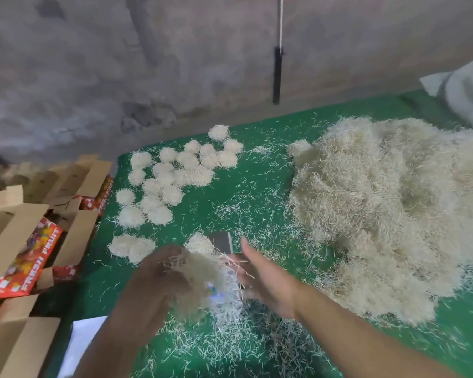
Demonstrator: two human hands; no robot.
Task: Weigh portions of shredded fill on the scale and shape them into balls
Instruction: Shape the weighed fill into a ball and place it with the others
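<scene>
Green mat (257, 192), scale (224, 242) lengthwise away, blurred

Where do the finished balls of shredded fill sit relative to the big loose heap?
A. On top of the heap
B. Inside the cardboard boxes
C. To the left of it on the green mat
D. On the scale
C: the finished balls cluster on the green mat, left of the big loose heap.
</scene>
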